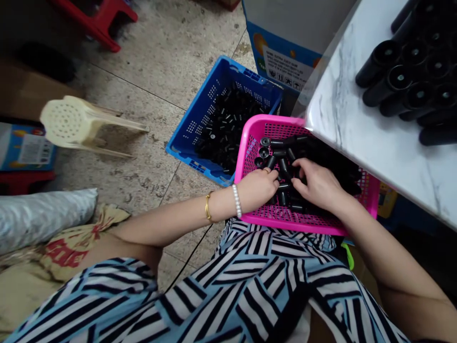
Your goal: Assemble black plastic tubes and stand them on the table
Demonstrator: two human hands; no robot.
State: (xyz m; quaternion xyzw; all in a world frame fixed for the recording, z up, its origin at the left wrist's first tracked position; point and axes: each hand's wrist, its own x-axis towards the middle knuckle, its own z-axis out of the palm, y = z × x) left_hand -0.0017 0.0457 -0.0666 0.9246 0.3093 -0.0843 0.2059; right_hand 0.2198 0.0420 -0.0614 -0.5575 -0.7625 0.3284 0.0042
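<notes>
A pink plastic basket (244, 143) rests at my lap, holding a heap of small black cylinders (298, 208). My left hand (259, 188) reaches over the basket's left part with its fingers bent down among the cylinders; whether it grips one is hidden. On the right side of the heap is my right hand (316, 183), its thumb and fingers apart around a gap, the fingertips touching cylinders. Nothing shows clearly held in it.
Beside the basket, a blue crate (185, 128) on the floor holds more black pieces. A marbled white table (342, 109) at the right bears upright black tubes (400, 76). A cream stool (66, 121), a red stool (103, 21) and a printed carton (282, 66) stand around.
</notes>
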